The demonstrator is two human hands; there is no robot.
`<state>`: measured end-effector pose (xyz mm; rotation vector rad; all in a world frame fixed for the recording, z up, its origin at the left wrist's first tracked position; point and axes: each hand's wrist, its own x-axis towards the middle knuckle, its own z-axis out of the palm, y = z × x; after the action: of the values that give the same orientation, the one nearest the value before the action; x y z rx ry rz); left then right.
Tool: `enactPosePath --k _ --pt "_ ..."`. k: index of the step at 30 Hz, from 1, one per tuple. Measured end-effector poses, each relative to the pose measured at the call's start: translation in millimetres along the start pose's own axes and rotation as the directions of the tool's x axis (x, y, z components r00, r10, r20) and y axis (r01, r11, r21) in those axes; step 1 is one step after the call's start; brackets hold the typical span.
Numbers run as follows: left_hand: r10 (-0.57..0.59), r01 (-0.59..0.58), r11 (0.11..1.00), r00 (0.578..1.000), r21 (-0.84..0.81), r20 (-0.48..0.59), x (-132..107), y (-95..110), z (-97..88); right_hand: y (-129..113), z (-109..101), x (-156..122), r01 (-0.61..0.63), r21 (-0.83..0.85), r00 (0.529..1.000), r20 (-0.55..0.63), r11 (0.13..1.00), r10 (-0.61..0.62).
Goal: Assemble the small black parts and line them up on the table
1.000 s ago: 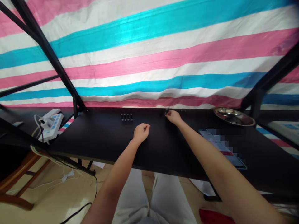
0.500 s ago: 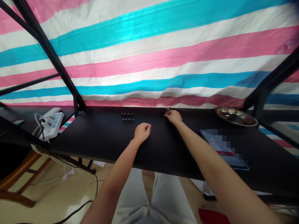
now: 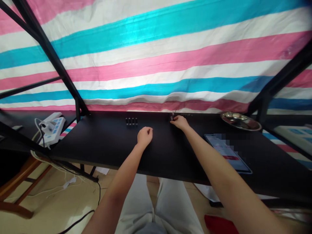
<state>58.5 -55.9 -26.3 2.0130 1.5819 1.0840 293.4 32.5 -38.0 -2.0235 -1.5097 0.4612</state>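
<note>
My left hand (image 3: 145, 136) hovers over or rests on the black table with its fingers curled closed; whether anything is inside is hidden. Left of it and farther back stand several small dark cylinders (image 3: 131, 121) with light ends, lined up in a row. Toward the table's back edge, my right hand (image 3: 180, 122) has thumb and fingers pinched together. Small shiny pieces (image 3: 173, 115) lie just beyond these fingertips, too small to name. What the pinch holds, if anything, cannot be made out. More tiny pieces (image 3: 187, 114) form a line behind the right hand.
A round metal dish (image 3: 254, 126) sits at the back right of the black table (image 3: 102, 143). Nearer, a phone or tablet (image 3: 227, 154) lies beside my right forearm. At far left is a white power strip (image 3: 55, 130) with cables. A striped sheet (image 3: 156, 65) hangs behind.
My right hand's fingertips have drawn slightly nearer to me, showing more of the small shiny pieces. The left hand stays closed; the whole view has shifted a little.
</note>
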Motion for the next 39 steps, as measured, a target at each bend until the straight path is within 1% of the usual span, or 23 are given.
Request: enactPosePath --k 3,6,9,11,12,15,18,21,25,28,30,31,32,34,35,36,37,39 --pt "-0.038 0.038 0.999 0.999 0.000 -0.016 0 0 -1.4 -2 -1 -20 -0.020 0.115 0.996 -0.079 0.993 0.029" --pt "-0.107 0.106 0.994 0.993 -0.017 -0.055 0 0 -3.8 -9 5 -49 0.015 0.323 0.980 -0.195 0.946 0.051" --pt "-0.206 0.204 0.978 0.973 -0.031 -0.106 0 1 -9.1 -18 13 -78 0.168 0.476 0.947 -0.320 0.863 -0.008" --pt "-0.253 0.252 0.967 0.959 -0.023 -0.129 3 2 -15.7 -22 17 -92 0.270 0.496 0.929 -0.360 0.825 -0.087" --pt "-0.266 0.268 0.964 0.955 -0.005 -0.134 5 3 -20.1 -24 17 -97 0.300 0.504 0.922 -0.370 0.810 -0.111" --pt "-0.296 0.307 0.945 0.949 0.111 -0.105 16 7 -36.5 -27 18 -105 0.337 0.498 0.918 -0.364 0.799 -0.159" --pt "-0.345 0.335 0.905 0.938 0.262 -0.007 31 9 -51.9 -28 17 -108 0.346 0.474 0.919 -0.344 0.810 -0.191" --pt "-0.360 0.303 0.879 0.928 0.368 0.095 42 9 -59.7 -28 18 -110 0.362 0.452 0.917 -0.331 0.815 -0.223" --pt "-0.319 0.226 0.863 0.937 0.453 0.140 48 7 -58.6 -28 19 -111 0.373 0.435 0.916 -0.311 0.820 -0.251" --pt "-0.273 0.174 0.844 0.953 0.507 0.128 50 3 -53.7 -27 20 -110 0.372 0.433 0.919 -0.299 0.821 -0.258" --pt "-0.231 0.148 0.855 0.967 0.497 0.111 50 -2 -48.4 -27 19 -110 0.373 0.433 0.919 -0.296 0.821 -0.261" --pt "-0.206 0.136 0.879 0.973 0.457 0.107 50 -3 -45.0 -27 19 -110 0.374 0.434 0.919 -0.295 0.820 -0.263" --pt "-0.182 0.127 0.915 0.977 0.382 0.112 49 -5 -40.9 -26 19 -110 0.375 0.436 0.919 -0.294 0.818 -0.265" --pt "-0.151 0.133 0.982 0.978 0.131 0.143 45 -6 -31.2 -27 20 -110 0.375 0.440 0.920 -0.287 0.816 -0.268" --pt "-0.150 0.157 0.987 0.975 -0.027 0.164 42 -6 -25.9 -27 21 -110 0.376 0.445 0.920 -0.281 0.813 -0.272" --pt "-0.156 0.192 0.963 0.970 -0.187 0.188 38 -5 -20.7 -28 21 -111 0.380 0.451 0.920 -0.274 0.808 -0.279" --pt "-0.163 0.228 0.915 0.964 -0.333 0.211 34 -4 -15.9 -29 22 -111 0.386 0.459 0.919 -0.264 0.800 -0.292" --pt "-0.173 0.283 0.782 0.955 -0.555 0.243 24 -1 -8.6 -32 22 -114 0.399 0.477 0.917 -0.230 0.783 -0.327"
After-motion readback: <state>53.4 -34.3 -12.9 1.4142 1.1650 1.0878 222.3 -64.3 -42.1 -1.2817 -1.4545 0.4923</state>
